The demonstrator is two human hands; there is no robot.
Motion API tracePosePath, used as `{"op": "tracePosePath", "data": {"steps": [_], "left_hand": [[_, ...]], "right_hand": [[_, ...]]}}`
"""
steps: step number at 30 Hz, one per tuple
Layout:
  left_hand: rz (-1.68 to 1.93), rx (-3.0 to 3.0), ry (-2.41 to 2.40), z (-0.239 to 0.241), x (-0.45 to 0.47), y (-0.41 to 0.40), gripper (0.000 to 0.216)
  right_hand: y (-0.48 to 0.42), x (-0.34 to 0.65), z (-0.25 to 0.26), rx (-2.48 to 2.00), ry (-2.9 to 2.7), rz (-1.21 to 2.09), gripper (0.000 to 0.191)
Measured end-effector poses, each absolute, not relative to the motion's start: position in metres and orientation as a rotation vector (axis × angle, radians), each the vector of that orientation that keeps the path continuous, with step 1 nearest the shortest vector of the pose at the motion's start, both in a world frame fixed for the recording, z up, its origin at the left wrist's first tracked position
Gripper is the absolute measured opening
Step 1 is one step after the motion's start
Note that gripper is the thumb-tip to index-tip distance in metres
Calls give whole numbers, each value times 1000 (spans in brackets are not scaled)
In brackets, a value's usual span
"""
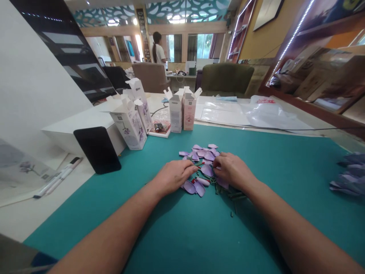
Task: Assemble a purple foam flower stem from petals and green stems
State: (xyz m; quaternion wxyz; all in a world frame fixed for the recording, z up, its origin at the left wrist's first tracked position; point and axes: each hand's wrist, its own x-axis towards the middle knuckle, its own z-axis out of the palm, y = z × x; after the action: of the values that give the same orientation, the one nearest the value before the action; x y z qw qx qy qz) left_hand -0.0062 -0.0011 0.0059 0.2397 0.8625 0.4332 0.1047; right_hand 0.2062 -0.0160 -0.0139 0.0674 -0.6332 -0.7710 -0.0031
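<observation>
A loose pile of purple petal-shaped pieces point(207, 170) lies on the green mat point(182, 232), mixed with small red bits and dark green stem-like parts point(235, 195). At the pile's left side is my left hand point(176, 176), its fingers drawn together over the pieces. My right hand point(233, 170) reaches in from the other side with fingers curled down among the petals. What either hand grips, if anything, is hidden under the fingers. Two more petals point(194, 187) lie at the near side, below my left fingertips.
Several open flower-print boxes point(128, 123) stand behind the pile, including a pink one point(188, 112). A black tablet-like panel point(97, 150) leans at left, near pens point(58, 177). More purple pieces point(349, 175) sit far right. Clear plastic bags point(256, 110) lie behind. A person point(158, 49) stands in the background.
</observation>
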Motion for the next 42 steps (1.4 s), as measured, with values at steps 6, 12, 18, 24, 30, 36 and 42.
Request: {"op": "tracePosePath", "data": {"steps": [6, 12, 18, 24, 30, 36, 42], "left_hand": [[312, 2400, 1146, -1, -8, 3, 33], [337, 2407, 1179, -2, -7, 4, 30], [433, 2347, 1161, -2, -6, 3, 26], [529, 2221, 1133, 0, -6, 0, 33], [525, 2149, 1089, 5, -6, -1, 27], [560, 2068, 1039, 6, -7, -1, 26], [568, 2070, 1055, 8, -8, -2, 28]], "right_hand": [[-20, 206, -3, -1758, -1996, 400, 7], [-19, 207, -9, -1485, -1867, 641, 20], [-20, 204, -4, -1382, -1736, 780, 25], [-22, 199, 2, -1331, -1577, 922, 24], [-23, 196, 3, -1318, -1538, 906, 23], [-25, 193, 6, -1316, -1527, 889, 24], [-26, 191, 6, -1251, -1414, 1003, 28]]}}
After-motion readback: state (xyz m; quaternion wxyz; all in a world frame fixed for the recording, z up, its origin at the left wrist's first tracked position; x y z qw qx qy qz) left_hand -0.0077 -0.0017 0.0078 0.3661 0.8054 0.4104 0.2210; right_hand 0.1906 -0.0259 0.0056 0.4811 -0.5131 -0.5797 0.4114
